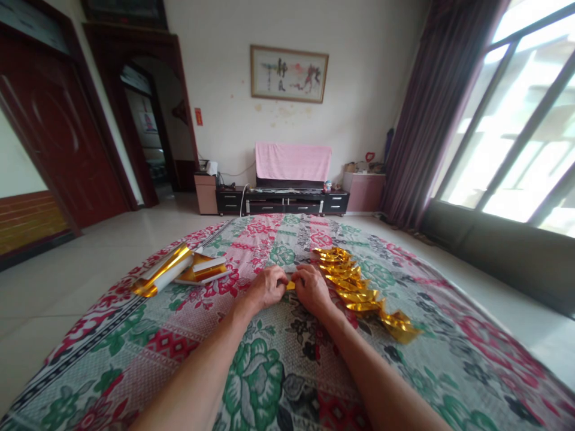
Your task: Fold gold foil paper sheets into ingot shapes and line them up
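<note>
Both hands meet over the middle of the flowered cloth [251, 383]. Between them a small piece of gold foil paper [291, 286] shows, mostly covered by the fingers. My left hand [268, 285] pinches its left side, fingers curled. My right hand [309, 288] grips the other side, thumb and fingertips close to the left ones. Just right of that hand runs a row of several folded gold foil pieces [348, 278], slanting toward me. Off to the left lie a rolled sheet of gold foil paper [168, 269] and a stack of gold and white sheets [206, 269].
Beyond the cloth stands a low black TV cabinet [285, 202], with a pink cloth [293, 160] draped over what stands on it. A framed picture [288, 73] hangs above. Purple curtains [422, 120] and a window are on the right, a dark red door [58, 120] on the left.
</note>
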### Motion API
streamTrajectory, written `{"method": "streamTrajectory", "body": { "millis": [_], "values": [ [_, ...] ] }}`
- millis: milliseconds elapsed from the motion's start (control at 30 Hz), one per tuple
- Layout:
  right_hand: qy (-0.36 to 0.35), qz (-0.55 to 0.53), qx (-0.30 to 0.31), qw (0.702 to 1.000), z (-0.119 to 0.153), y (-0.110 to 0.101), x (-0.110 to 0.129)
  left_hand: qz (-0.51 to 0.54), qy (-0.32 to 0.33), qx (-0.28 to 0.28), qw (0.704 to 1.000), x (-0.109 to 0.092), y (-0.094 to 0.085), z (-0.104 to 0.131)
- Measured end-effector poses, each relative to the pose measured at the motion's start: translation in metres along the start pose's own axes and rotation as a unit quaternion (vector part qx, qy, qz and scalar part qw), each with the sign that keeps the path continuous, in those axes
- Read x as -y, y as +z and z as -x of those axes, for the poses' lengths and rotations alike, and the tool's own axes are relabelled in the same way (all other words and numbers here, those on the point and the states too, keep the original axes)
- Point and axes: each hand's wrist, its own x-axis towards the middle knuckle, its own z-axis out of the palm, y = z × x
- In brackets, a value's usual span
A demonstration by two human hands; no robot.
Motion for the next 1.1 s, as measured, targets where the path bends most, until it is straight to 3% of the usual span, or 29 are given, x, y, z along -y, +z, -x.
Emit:
{"method": "streamTrajectory", "body": {
  "millis": [533,1100],
  "values": [
    [-0.004,0.088,0.023,0.996,0.006,-0.009,0.016,-0.044,0.021,0.008,0.999,0.002,-0.006,0.002],
    [-0.028,0.041,0.039,0.998,0.004,-0.005,0.007,-0.067,-0.002,0.010,0.998,-0.011,-0.010,0.003]
  ]
}}
